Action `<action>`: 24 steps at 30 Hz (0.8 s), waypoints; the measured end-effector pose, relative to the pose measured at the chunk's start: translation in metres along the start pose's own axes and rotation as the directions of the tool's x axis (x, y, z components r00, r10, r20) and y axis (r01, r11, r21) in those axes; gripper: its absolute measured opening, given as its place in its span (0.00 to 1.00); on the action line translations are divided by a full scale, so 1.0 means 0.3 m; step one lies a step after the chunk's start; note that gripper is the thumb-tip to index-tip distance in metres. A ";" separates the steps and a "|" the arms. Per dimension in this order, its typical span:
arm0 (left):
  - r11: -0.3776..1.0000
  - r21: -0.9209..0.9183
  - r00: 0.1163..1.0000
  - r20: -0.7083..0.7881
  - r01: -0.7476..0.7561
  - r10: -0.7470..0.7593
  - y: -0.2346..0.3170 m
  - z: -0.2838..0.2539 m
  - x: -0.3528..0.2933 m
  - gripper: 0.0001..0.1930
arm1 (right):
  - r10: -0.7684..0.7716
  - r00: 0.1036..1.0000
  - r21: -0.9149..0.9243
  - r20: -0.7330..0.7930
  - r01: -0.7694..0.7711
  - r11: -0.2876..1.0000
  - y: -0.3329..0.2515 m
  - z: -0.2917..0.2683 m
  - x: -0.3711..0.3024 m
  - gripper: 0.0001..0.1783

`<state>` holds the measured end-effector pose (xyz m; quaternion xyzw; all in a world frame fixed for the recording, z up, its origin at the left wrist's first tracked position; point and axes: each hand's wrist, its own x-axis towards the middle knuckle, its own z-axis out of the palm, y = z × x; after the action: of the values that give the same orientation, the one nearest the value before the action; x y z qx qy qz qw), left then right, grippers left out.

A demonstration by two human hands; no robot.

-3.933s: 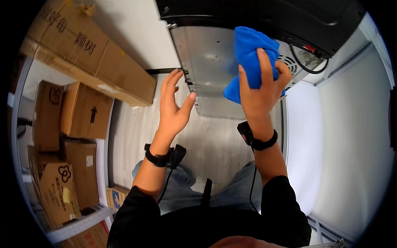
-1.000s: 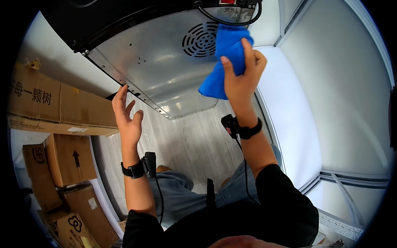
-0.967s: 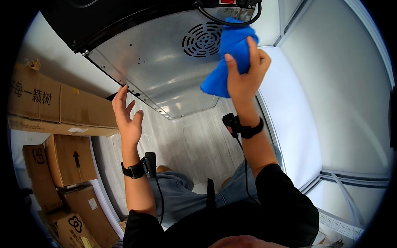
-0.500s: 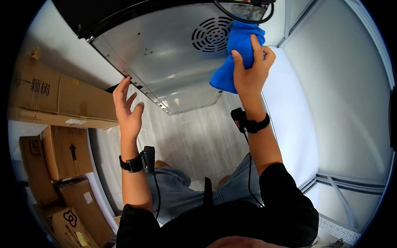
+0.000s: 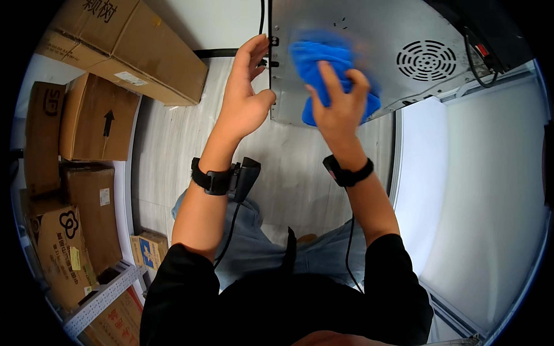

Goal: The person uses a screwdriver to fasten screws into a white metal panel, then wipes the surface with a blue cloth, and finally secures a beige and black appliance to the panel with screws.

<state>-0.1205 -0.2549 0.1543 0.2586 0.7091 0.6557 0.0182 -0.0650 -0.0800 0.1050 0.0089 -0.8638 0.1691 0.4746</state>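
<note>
A silver metal panel [image 5: 381, 40] with a round slotted vent [image 5: 427, 62] belongs to a large appliance with a black part at the upper right. My right hand [image 5: 340, 106] presses a blue cloth [image 5: 323, 57] against the panel's left part, fingers bent over it; the cloth's far end is smeared by motion. My left hand [image 5: 245, 95] is at the panel's left edge, its fingers stretched along that edge and its thumb apart, with nothing held. Each wrist wears a black strap with a small device.
A long cardboard box [image 5: 121, 52] lies at the upper left. Below it, several more cartons [image 5: 95, 121] stand on a white perforated shelf frame [image 5: 101, 297]. A black cable [image 5: 482, 81] loops near the vent. A pale wall panel [image 5: 490, 179] runs along the right.
The blue cloth has gone from beside the vent to the panel's left part, moved by my right hand. My view has turned, and the appliance now appears further right. My left hand stays by the left edge.
</note>
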 end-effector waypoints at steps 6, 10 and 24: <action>0.955 -0.260 0.989 -0.003 0.145 -0.151 0.030 -0.002 0.015 0.44 | -0.162 0.959 -0.113 0.232 0.192 0.975 0.013 0.196 -0.178 0.23; 0.933 -0.315 0.984 0.024 0.176 -0.177 0.015 -0.006 0.015 0.42 | -0.150 0.950 -0.103 0.274 0.184 0.978 0.026 0.226 -0.230 0.22; 0.926 -0.044 0.925 -0.046 0.376 -0.378 -0.066 0.055 0.010 0.26 | 0.190 0.979 -0.134 0.068 -0.179 0.975 0.230 0.004 -0.303 0.30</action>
<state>-0.1240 -0.2385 0.1342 0.0997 0.7345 0.6587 0.1293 -0.0282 -0.0286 0.0101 -0.0947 -0.8883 0.1567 0.4211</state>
